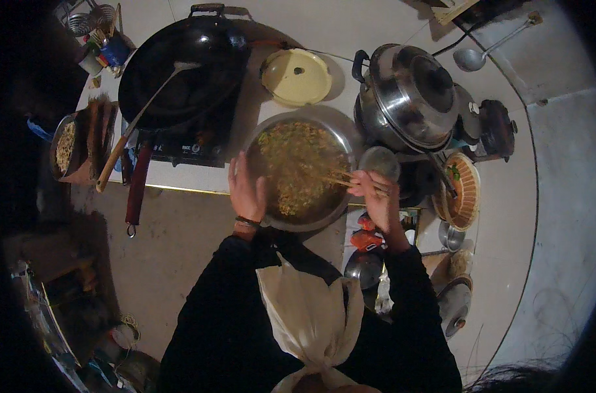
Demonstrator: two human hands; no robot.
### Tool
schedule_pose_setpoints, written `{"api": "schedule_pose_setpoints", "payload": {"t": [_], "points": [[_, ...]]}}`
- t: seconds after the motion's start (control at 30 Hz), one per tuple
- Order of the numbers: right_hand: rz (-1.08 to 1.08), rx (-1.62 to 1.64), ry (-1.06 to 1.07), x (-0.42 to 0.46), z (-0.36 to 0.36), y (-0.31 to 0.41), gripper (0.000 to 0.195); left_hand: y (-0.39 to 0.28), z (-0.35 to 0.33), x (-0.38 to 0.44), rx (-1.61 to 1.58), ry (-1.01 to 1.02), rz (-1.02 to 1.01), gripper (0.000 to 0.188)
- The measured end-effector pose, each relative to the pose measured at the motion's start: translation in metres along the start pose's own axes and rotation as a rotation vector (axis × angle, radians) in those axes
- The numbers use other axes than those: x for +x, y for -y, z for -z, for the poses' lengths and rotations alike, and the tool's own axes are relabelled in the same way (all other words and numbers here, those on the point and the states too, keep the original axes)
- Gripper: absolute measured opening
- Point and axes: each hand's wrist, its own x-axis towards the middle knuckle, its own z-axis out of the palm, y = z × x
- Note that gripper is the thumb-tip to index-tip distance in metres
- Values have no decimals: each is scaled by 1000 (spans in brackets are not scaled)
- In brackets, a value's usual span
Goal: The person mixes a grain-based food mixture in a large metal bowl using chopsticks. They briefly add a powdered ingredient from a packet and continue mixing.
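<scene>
A wide metal bowl (347, 132) holds a chopped, greenish-brown food mixture (298, 167). My left hand (247, 189) rests against the bowl's left rim with its fingers pointing away from me. At the right rim, my right hand (374, 194) grips a pair of wooden chopsticks (339, 179). The chopsticks' tips reach into the right side of the mixture. A small round bowl (379, 163) sits just behind my right hand, partly hidden by it. Steam or blur softens the food's surface.
Left of the bowl, a black wok (155, 64) with a wooden-handled spatula (145, 105) sits on an induction cooker (190, 150). A yellow lid (298, 76) lies behind. To the right stand a lidded steel pot (401, 98) and a woven basket (467, 196). A ladle (475, 59) lies farther back.
</scene>
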Motion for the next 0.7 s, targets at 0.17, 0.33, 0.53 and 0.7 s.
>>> {"api": "schedule_pose_setpoints", "payload": {"t": [0.17,0.33,0.53,0.7], "points": [[59,-262,-119,0,21,-26,20,-3,3,0,-28,-11,-4,57],[42,106,-217,27,-3,-108,21,-1,-3,2,-53,-2,-14,62],[-138,307,-120,24,-25,-47,30,4,-1,-1,-58,-14,-24,62],[-4,233,-69,26,-46,-15,32,6,0,-2,-48,-15,-12,63]]}}
